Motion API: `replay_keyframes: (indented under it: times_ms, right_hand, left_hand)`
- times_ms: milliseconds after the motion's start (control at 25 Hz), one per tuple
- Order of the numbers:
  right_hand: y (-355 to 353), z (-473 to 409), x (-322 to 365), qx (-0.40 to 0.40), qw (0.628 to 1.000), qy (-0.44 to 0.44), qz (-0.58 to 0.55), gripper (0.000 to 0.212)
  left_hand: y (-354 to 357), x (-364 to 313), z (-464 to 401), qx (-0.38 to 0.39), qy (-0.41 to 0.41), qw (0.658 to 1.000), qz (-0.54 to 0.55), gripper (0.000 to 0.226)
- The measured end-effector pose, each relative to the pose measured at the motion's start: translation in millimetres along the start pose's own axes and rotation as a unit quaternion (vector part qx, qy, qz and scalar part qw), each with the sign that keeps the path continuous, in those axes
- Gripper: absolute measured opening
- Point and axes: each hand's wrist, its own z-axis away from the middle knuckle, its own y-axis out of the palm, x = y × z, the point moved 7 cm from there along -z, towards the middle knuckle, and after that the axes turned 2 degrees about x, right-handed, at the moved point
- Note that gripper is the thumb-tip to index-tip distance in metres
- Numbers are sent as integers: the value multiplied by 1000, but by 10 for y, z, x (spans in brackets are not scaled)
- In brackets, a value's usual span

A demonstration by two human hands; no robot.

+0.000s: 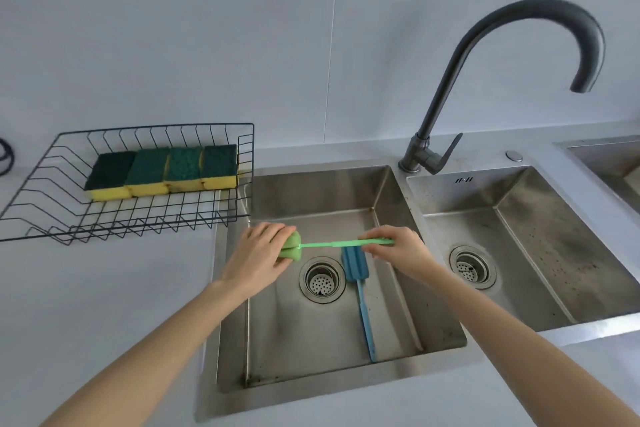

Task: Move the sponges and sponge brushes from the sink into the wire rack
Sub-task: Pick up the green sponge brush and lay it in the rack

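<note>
Hands both gripping the slim green plastic sponge brush (332,245): left hand (258,253) half-hides its foam head, right hand (398,250) covers the handle end.

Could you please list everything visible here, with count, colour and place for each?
Yellow sponges with green scouring tops: four, in a row in the rack.
Black wire rack: one, on the counter left of the sink.
Green sponge brush: one, held above the left basin.
Blue sponge brush: one, lying in the left basin.
Steel double sink: one, centre.
Dark curved faucet: one, behind the sink.
Left hand: grips the green foam head.
Right hand: grips the green handle.
</note>
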Motion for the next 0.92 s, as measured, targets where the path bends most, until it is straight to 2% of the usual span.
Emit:
replay_keyframes:
  times_ms: [280,560,760,920]
  right_hand:
    - [-130,-81,639,-2,996,-53,-66,9]
    - [-65,-204,1233,-20,965,-92,-246,13]
    - [140,-383,1442,-44,949,-72,-302,10]
    - [281,-525,1580,-57,941,-54,-329,12]
  left_hand:
    - [-501,296,126,-41,-19,999,2,56]
    - [-857,671,262,-94,-69,993,8,53]
    - [-930,1000,350,-106,-108,988,39,50]
    - [-892,1264,337,-86,-160,977,111,53]
